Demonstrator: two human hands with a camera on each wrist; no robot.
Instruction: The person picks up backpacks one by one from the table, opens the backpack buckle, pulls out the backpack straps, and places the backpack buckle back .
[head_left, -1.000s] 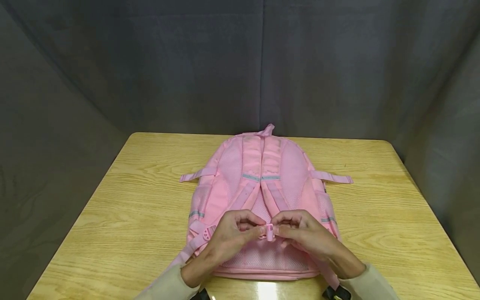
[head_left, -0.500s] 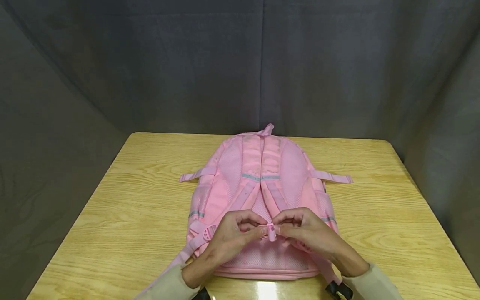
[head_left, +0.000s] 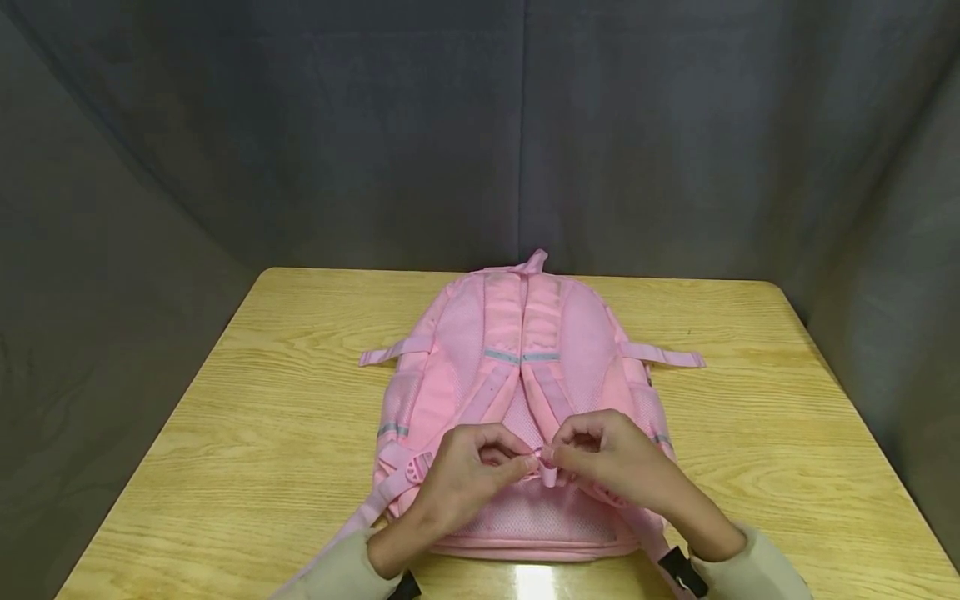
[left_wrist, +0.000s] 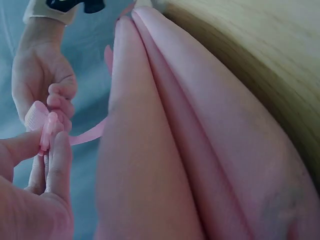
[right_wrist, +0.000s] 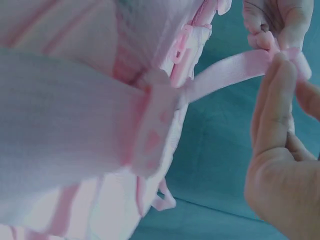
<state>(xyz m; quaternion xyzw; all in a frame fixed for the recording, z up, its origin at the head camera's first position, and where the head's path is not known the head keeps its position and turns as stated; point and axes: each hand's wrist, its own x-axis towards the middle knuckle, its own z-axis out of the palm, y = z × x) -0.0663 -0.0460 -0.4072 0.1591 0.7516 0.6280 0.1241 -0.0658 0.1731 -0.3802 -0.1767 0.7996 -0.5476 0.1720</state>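
Observation:
A pink backpack lies on the table with its shoulder straps facing up. Over its lower part, my left hand pinches a small pink plastic buckle between thumb and fingers. Facing it, my right hand pinches the pink webbing strap at that buckle, with thumb and fingertips. A short strap end hangs down between the two hands. Fingertips partly cover the buckle, so how the webbing runs through it cannot be made out.
The wood-grain table extends around the bag. Side straps stick out left and right. A strap adjuster lies beside the left hand, its strap running toward the front edge. A dark grey curtain hangs behind.
My right hand has shifted slightly up, and its fingers are drawn in closer at the buckle. The hanging strap end has moved a little to the right. My left hand has hardly moved.

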